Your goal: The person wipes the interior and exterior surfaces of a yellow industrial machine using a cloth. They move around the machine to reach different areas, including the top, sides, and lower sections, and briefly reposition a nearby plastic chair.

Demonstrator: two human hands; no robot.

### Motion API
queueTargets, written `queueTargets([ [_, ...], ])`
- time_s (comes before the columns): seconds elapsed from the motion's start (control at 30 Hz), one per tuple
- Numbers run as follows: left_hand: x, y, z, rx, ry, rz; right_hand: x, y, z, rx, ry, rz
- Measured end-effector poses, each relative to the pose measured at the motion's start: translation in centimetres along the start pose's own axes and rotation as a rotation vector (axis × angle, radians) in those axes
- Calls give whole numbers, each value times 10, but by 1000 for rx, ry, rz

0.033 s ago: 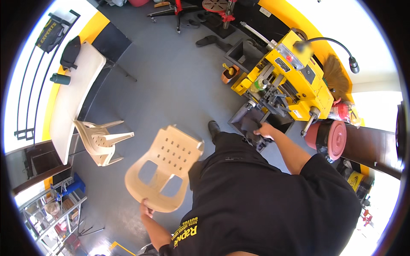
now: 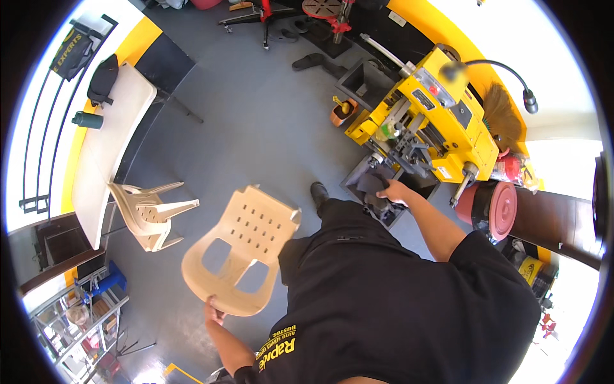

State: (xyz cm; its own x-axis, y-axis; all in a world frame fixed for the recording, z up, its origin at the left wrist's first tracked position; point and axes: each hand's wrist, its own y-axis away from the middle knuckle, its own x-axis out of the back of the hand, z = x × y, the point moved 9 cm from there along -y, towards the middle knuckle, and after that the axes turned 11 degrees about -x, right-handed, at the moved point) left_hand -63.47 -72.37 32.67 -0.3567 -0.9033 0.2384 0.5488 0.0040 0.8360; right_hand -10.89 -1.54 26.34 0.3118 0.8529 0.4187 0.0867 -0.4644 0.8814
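A beige plastic chair [image 2: 256, 221] with slots and two large openings stands at my left side. My left hand [image 2: 215, 310] is closed on its curved rim, at the end nearest the lower edge of the view. On the other side, my right hand [image 2: 394, 192] grips a dark grey cloth [image 2: 371, 184] above a black tray [image 2: 354, 174] at the foot of the yellow machine [image 2: 441, 109]. Part of the cloth hangs over dark items in the tray, which I cannot make out.
Another beige chair [image 2: 144, 217] stands by a long white table [image 2: 121, 137] holding a green bottle [image 2: 87, 120] and a black bag [image 2: 102, 80]. A lidded reddish bin [image 2: 497, 210] is right of the machine. An orange container [image 2: 343, 112] stands on the floor.
The chair in my left hand has shifted slightly left. My right hand and the dark cloth have moved a little to the left as well.
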Motion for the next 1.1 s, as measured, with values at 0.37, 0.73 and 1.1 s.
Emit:
queueTargets([
  [0.37, -48, -170, 231, -159, 250, -34, 37, -44, -177, -64, -276, 219],
  [0.73, -112, -263, 347, -176, 637, 2, -53, 28, -386, -17, -484, 233],
  [1.1, -127, -365, 505, -317, 777, 101, -15, 25, -473, 113, -471, 302],
])
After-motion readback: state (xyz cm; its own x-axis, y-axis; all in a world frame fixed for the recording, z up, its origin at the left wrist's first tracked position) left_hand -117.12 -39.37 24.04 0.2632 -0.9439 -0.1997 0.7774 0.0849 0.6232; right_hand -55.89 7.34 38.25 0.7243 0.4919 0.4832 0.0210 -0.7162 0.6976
